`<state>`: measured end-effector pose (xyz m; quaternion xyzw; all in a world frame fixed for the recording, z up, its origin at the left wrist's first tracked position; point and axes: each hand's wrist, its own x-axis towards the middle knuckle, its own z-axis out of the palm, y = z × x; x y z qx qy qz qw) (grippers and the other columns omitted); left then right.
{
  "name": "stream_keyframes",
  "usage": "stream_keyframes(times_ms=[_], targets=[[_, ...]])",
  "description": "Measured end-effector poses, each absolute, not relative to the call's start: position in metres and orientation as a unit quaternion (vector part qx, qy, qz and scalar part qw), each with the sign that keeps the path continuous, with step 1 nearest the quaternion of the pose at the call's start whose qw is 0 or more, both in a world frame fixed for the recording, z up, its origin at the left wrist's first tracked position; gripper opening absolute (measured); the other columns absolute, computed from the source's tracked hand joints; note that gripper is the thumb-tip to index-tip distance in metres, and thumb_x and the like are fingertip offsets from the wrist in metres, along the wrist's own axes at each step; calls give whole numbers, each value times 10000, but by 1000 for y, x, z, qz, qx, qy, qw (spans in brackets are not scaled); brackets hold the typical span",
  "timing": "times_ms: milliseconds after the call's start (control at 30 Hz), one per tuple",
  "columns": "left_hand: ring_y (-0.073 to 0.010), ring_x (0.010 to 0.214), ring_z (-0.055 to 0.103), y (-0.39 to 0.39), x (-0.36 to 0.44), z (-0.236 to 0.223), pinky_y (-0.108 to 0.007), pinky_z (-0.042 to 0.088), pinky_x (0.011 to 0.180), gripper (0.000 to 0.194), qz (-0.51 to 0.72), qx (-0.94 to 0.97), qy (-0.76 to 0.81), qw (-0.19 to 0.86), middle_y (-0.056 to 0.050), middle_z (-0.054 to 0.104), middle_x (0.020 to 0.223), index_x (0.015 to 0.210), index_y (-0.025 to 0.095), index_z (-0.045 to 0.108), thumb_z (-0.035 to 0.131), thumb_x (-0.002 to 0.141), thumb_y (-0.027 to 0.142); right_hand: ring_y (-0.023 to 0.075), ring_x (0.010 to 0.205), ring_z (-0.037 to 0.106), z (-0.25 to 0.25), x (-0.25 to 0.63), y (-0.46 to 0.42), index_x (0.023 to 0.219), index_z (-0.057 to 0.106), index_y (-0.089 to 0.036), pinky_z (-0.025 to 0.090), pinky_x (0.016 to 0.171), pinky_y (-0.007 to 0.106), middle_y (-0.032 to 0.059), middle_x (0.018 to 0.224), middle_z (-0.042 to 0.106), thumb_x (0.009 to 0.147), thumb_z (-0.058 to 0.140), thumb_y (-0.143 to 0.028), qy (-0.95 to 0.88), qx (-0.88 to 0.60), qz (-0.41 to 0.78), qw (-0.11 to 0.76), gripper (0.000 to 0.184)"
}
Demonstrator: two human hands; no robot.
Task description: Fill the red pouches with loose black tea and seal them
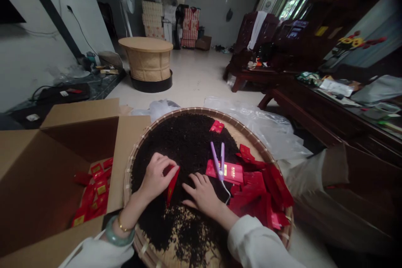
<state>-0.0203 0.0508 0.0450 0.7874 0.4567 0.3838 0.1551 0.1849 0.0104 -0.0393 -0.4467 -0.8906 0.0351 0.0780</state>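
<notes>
My left hand (159, 176) pinches a red packet (172, 185) by its upper edge, holding it upright over dark loose leaves (179, 138) that look like tea. Beside it, my right hand (203, 194) lies with fingers spread, touching the leaves. Leaves and hands are over a round woven bamboo tray (133, 155). A purple mini flat iron (216, 161), jaws apart and with a white cord, rests on a stack of red packets (234, 172) just beyond my right hand. Many more flat red packets (256, 190) pile up at the tray's right side. One small packet (217, 126) sits near the far rim.
At the left, an open cardboard box (132, 138) holds several red packets (99, 188). Clear plastic sheeting (248, 117) lies on the floor behind the tray. A brown bag or box (333, 192) stands at the right, near a dark wooden table (301, 100). Farther back is a round-topped stand (147, 56).
</notes>
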Motion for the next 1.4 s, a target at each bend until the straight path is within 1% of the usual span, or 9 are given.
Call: stream_keyframes(times_ms=[67, 233, 467, 633, 767, 933, 1033, 1200, 1400], targets=[[-185, 741, 497, 48, -27, 44, -301, 410, 684, 162, 318, 825, 443, 150, -19, 631, 699, 760, 203, 634, 542, 870, 277, 339, 1214, 427, -44, 183, 17, 1286, 540, -312, 331, 971, 487, 149, 1330, 506, 846, 519, -564, -872, -478, 21, 101, 508], [-190, 807, 546, 41, -46, 48, -302, 431, 720, 140, 201, 859, 438, 173, -27, 650, 831, 917, 212, 655, 609, 835, 314, 389, 1334, 246, -44, 167, 36, 1392, 398, -355, 264, 992, 534, 134, 1484, 306, 822, 516, -612, -833, -532, 5, 148, 636], [-172, 778, 563, 52, -57, 68, -267, 443, 698, 141, 212, 849, 419, 244, -16, 617, 782, 779, 208, 663, 598, 831, 322, 298, 1038, 482, -27, 158, 38, 1053, 648, -216, 407, 808, 403, 147, 1170, 570, 864, 541, -477, -862, -491, 40, 120, 340], [-204, 992, 560, 53, -54, 66, -325, 443, 878, 85, 206, 856, 386, 276, -42, 637, 1047, 775, 224, 658, 607, 824, 272, 301, 1018, 470, -24, 165, 38, 1022, 618, -197, 415, 795, 412, 147, 1158, 554, 810, 617, -480, -849, -508, 35, 139, 353], [-236, 1104, 520, 45, -52, 63, -379, 414, 950, 74, 184, 865, 387, 260, -61, 592, 1178, 863, 240, 658, 628, 801, 214, 253, 899, 501, -26, 165, 40, 940, 615, -171, 432, 736, 359, 115, 1000, 589, 848, 586, -343, -851, -508, 46, 124, 197], [-178, 888, 587, 40, -49, 59, -298, 466, 814, 97, 180, 853, 402, 282, -40, 599, 975, 923, 216, 624, 576, 840, 205, 259, 901, 503, -29, 165, 39, 959, 611, -175, 438, 710, 347, 116, 1003, 585, 813, 609, -328, -846, -508, 68, 147, 211], [-170, 841, 581, 38, -45, 55, -282, 468, 774, 57, 187, 845, 411, 284, -27, 579, 918, 879, 201, 609, 605, 828, 225, 227, 833, 510, -29, 167, 41, 839, 602, -183, 427, 698, 326, 78, 886, 582, 802, 585, -250, -815, -512, 144, 230, 78], [-187, 961, 562, 38, -34, 48, -310, 457, 862, 29, 223, 856, 383, 267, -59, 555, 1083, 822, 197, 610, 593, 836, 216, 174, 734, 518, -20, 170, 54, 679, 548, -206, 431, 712, 294, -12, 712, 546, 718, 642, -323, -476, -535, 454, 530, 155], [-218, 957, 492, 39, -15, 53, -353, 455, 825, 133, 281, 885, 332, 165, -75, 589, 1014, 838, 214, 664, 544, 875, 259, 171, 641, 613, 3, 184, 62, 833, 591, -190, 468, 542, 282, 55, 792, 685, 848, 455, -418, -214, -399, 721, 525, 266]])
